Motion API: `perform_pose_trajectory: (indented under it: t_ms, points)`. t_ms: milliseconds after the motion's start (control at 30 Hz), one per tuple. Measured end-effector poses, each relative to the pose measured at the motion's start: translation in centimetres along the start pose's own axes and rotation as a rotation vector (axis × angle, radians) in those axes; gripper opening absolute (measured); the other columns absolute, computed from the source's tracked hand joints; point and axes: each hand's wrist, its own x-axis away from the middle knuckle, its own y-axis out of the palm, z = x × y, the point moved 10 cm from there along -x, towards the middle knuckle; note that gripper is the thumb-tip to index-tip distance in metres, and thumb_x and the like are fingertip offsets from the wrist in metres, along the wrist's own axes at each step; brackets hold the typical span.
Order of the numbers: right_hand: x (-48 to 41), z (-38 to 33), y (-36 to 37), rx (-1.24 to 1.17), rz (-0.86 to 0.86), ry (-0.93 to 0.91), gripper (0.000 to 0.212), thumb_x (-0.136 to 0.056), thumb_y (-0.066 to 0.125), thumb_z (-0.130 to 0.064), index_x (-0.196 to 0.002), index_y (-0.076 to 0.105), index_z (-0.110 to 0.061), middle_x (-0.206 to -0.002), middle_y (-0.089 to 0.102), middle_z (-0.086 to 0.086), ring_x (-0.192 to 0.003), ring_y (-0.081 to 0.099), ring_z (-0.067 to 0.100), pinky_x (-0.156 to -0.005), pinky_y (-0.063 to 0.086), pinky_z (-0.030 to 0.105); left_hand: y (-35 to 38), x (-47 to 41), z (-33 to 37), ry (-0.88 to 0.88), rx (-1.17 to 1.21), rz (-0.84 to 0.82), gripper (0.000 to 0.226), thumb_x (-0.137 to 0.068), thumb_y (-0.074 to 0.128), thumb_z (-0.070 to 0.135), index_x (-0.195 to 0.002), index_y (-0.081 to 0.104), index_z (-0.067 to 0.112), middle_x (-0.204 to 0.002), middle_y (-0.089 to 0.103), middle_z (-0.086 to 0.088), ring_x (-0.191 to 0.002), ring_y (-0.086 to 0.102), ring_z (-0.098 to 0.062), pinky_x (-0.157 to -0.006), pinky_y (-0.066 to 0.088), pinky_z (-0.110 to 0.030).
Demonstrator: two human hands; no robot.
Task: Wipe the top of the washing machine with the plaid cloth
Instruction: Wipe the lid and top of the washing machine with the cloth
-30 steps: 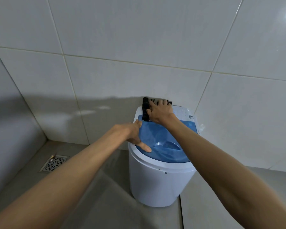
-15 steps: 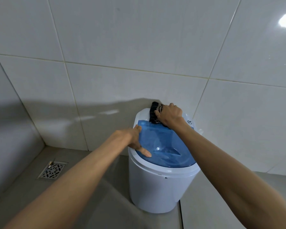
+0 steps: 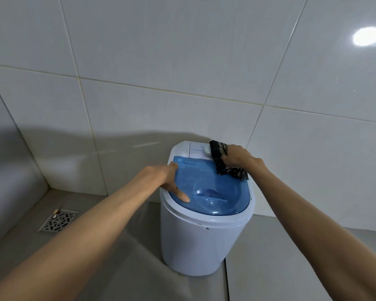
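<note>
Head view, left to right: a metal floor drain (image 3: 57, 221) sits in the grey floor at lower left. The left hand (image 3: 161, 180) lies flat, fingers spread, on the left edge of the blue lid (image 3: 217, 187) of the small white washing machine (image 3: 200, 242) at frame centre. Behind the lid, a white control dial (image 3: 206, 151) shows on the panel. Just right of it, the right hand (image 3: 237, 157) has its fingers closed on the dark plaid cloth (image 3: 220, 157), bunched against the lid's upper right corner.
</note>
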Motion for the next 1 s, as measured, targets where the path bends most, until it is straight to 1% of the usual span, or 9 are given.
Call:
perform_pose_trajectory:
  t_ms: [67, 100, 200, 333, 433, 633, 767, 867, 1000]
  points:
    - [-0.2, -1.4, 0.6, -0.086, 0.023, -0.043, 0.037, -0.094, 0.040, -0.030, -0.124, 0.044, -0.009, -0.125, 0.057, 0.017, -0.111, 0.053, 0.035, -0.095, 0.039, 0.045, -0.4, -0.1, 0.3, -0.001, -0.047, -0.001, 0.125, -0.053, 0.076, 0.076, -0.151, 0.023, 0.020, -0.152, 0.038, -0.002, -0.136, 0.039, -0.028, -0.109, 0.036, -0.042]
    - [-0.3, -2.0, 1.0, -0.092, 0.038, -0.052, 0.043, -0.095, 0.033, -0.038, -0.130, 0.042, -0.013, -0.128, 0.054, 0.015, -0.119, 0.049, 0.035, -0.104, 0.029, 0.053, -0.7, -0.2, 0.4, 0.002, -0.072, 0.000, 0.120, -0.051, 0.075, 0.078, -0.147, 0.032, 0.021, -0.146, 0.044, -0.001, -0.133, 0.042, -0.027, -0.107, 0.039, -0.042]
    - [-0.4, -3.4, 2.2, 0.063, 0.115, -0.124, 0.052, -0.100, 0.024, -0.041, -0.147, 0.029, -0.018, -0.146, 0.040, 0.013, -0.137, 0.033, 0.030, -0.113, 0.008, 0.060, -2.3, -0.8, 1.1, 0.056, -0.051, 0.070, 0.114, -0.040, 0.074, 0.084, -0.134, 0.048, 0.026, -0.133, 0.054, 0.007, -0.129, 0.046, -0.024, -0.104, 0.041, -0.042]
    - [-0.5, -2.5, 2.4, -0.028, 0.142, -0.238, 0.053, -0.103, 0.028, -0.027, -0.154, 0.018, -0.018, -0.150, 0.033, 0.008, -0.140, 0.028, 0.027, -0.114, 0.020, 0.045, -3.1, -1.9, 2.5, 0.143, 0.000, 0.126, 0.136, -0.048, 0.079, 0.076, -0.155, 0.013, 0.022, -0.161, 0.020, 0.002, -0.148, 0.018, -0.026, -0.117, 0.025, -0.047]
    - [-1.7, 0.4, 2.2, -0.052, 0.150, -0.121, 0.050, -0.101, 0.030, -0.024, -0.150, 0.026, -0.013, -0.149, 0.035, 0.010, -0.136, 0.034, 0.031, -0.111, 0.027, 0.044, -2.1, -2.9, 2.2, 0.131, -0.032, 0.073, 0.134, -0.049, 0.076, 0.078, -0.154, 0.015, 0.023, -0.159, 0.022, 0.002, -0.142, 0.031, -0.024, -0.114, 0.032, -0.045]
    - [-0.6, 0.1, 3.0, -0.006, 0.158, 0.015, 0.057, -0.100, 0.031, -0.026, -0.153, 0.019, -0.009, -0.159, 0.015, 0.019, -0.145, 0.016, 0.037, -0.118, 0.014, 0.047, -1.6, -2.8, 2.3, 0.150, -0.037, 0.056, 0.128, -0.061, 0.073, 0.073, -0.156, 0.005, 0.022, -0.164, 0.000, 0.004, -0.148, 0.018, -0.022, -0.118, 0.024, -0.043]
    - [2.2, -1.2, 4.2, -0.003, 0.148, -0.022, 0.055, -0.100, 0.030, -0.028, -0.151, 0.026, -0.008, -0.158, 0.020, 0.019, -0.146, 0.017, 0.036, -0.118, 0.015, 0.047, -1.6, -2.7, 2.3, 0.116, -0.058, 0.026, 0.129, -0.062, 0.073, 0.072, -0.157, 0.001, 0.022, -0.164, -0.005, 0.005, -0.149, 0.015, -0.023, -0.119, 0.022, -0.043]
    - [4.4, -1.9, 4.4, 0.010, 0.085, -0.173, 0.053, -0.100, 0.029, -0.032, -0.150, 0.029, -0.015, -0.157, 0.026, 0.011, -0.145, 0.022, 0.030, -0.118, 0.017, 0.048, -1.5, -2.7, 2.1, 0.107, -0.075, 0.030, 0.131, -0.061, 0.070, 0.076, -0.156, -0.003, 0.022, -0.164, -0.010, 0.006, -0.150, 0.010, -0.022, -0.120, 0.020, -0.045]
    - [6.4, -1.3, 5.0, 0.035, -0.019, -0.246, 0.057, -0.102, 0.026, -0.041, -0.155, 0.019, -0.020, -0.162, 0.017, 0.006, -0.149, 0.013, 0.026, -0.121, 0.009, 0.047, -1.3, -2.8, 1.8, 0.113, -0.071, 0.052, 0.133, -0.060, 0.068, 0.078, -0.156, -0.005, 0.023, -0.164, -0.011, 0.007, -0.151, 0.007, -0.020, -0.120, 0.017, -0.048]
